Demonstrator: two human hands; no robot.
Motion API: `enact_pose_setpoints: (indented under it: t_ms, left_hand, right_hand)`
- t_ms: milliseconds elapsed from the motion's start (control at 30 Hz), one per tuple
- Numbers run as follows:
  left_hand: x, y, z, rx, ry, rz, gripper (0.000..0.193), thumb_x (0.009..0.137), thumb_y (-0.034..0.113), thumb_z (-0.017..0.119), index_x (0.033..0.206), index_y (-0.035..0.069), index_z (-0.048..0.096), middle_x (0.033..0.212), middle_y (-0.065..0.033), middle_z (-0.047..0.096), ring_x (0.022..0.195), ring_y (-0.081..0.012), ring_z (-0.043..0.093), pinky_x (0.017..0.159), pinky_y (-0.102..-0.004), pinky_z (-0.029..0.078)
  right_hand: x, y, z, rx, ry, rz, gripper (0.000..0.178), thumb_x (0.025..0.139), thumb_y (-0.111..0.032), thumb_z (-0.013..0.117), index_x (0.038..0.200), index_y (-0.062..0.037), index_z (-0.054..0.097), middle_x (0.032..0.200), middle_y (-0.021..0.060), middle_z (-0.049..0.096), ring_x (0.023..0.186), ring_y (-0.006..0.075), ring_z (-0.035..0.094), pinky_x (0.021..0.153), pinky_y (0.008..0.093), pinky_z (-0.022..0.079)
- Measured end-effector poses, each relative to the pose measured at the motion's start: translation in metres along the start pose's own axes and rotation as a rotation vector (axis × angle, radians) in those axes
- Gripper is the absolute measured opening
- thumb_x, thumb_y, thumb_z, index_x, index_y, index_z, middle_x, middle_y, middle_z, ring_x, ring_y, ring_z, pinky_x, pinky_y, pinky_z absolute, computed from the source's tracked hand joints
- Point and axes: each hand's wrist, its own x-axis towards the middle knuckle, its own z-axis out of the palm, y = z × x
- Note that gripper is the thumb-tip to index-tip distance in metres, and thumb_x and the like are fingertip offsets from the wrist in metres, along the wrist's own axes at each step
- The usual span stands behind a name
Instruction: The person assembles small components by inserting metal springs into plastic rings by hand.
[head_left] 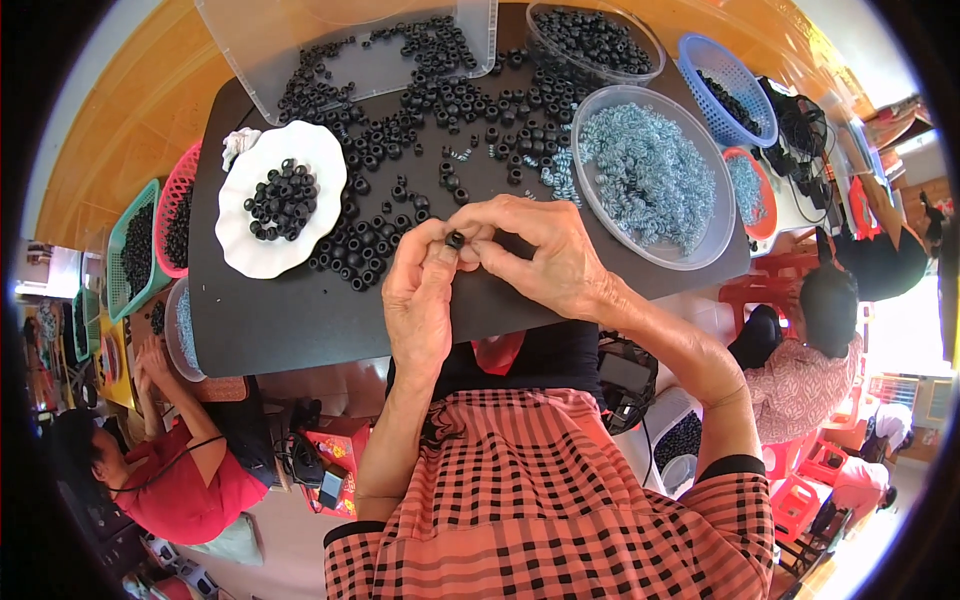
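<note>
My left hand [420, 290] is closed, with a small black bead-like piece [456, 240] pinched between thumb and fingers above the table's near edge. Close against it, my right hand [545, 255] has its thumb and fingertips pressed together; whatever they hold is hidden. Loose black beads with round holes [365, 250] lie just left of my hands, and more spread across the dark table [290, 320]. On a white scalloped plate [235, 235] sits a heap of shiny black beads [282, 200]. A clear round tub [690, 262] to the right is full of small pale-blue coils [650, 170].
At the back are a tipped clear bin [235, 50] and a clear tub of black beads [590, 45]. A blue basket [695, 50] stands far right; pink [180, 185] and green baskets [122, 270] stand left. One person in red [195, 470] sits left, others at right.
</note>
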Motion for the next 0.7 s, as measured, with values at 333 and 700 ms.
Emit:
enact_pose_setpoints:
  t_ms: [333, 700]
  left_hand:
    - [0.002, -0.001, -0.006, 0.095, -0.080, -0.068, 0.018, 0.095, 0.003, 0.053, 0.111, -0.004, 0.057, 0.092, -0.0041, 0.062, 0.084, -0.0086, 0.060, 0.082, -0.0239, 0.048]
    - [0.000, 0.004, -0.003, 0.105, -0.079, -0.083, 0.018, 0.089, 0.001, 0.051, 0.106, -0.003, 0.056, 0.095, -0.0114, 0.065, 0.086, -0.0144, 0.064, 0.085, -0.0293, 0.049]
  right_hand:
    - [-0.010, 0.002, -0.010, -0.017, 0.017, 0.031, 0.011, 0.081, -0.001, 0.066, 0.091, -0.0004, 0.067, 0.081, 0.0088, 0.067, 0.071, 0.0162, 0.067, 0.063, 0.0286, 0.053]
    - [0.064, 0.044, -0.042, -0.742, -0.141, -0.296, 0.008, 0.074, -0.006, 0.065, 0.082, -0.0083, 0.067, 0.083, 0.0061, 0.063, 0.084, 0.0251, 0.057, 0.074, 0.0384, 0.038]
